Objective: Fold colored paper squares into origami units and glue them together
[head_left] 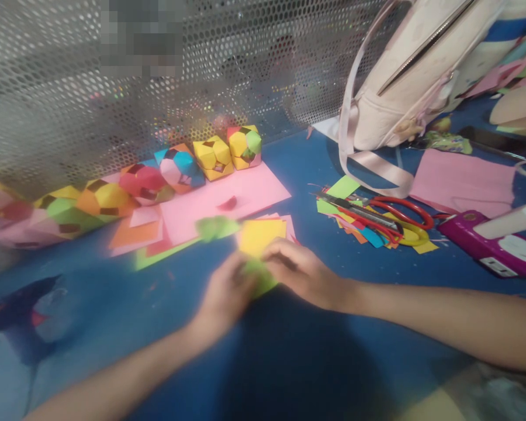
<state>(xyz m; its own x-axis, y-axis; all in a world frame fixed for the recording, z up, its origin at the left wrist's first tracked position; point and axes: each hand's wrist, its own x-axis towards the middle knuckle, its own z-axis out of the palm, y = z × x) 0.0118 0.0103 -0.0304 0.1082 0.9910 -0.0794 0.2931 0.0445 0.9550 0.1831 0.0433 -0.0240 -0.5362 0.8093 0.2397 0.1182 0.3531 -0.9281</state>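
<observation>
A green paper piece [262, 279], blurred, is between my two hands near the middle of the view. My left hand [232, 286] is closed on its left side, and my right hand [300, 270] has its fingers bent round the upper right side. Just beyond them lies a stack of yellow and pink squares [262, 235]. A folded green piece [216, 227] rests left of that stack, on the near edge of a large pink sheet [228, 196]. The paper's exact folds are hidden by fingers and blur.
Folded paper balls [213, 158] line the perforated metal panel [254, 64]. On the right are red-handled scissors [403, 210] and a cutter over paper scraps, a purple device [486, 245], a pink sheet [462, 181] and a pale bag [386, 99]. Orange sheets [135, 234] lie left.
</observation>
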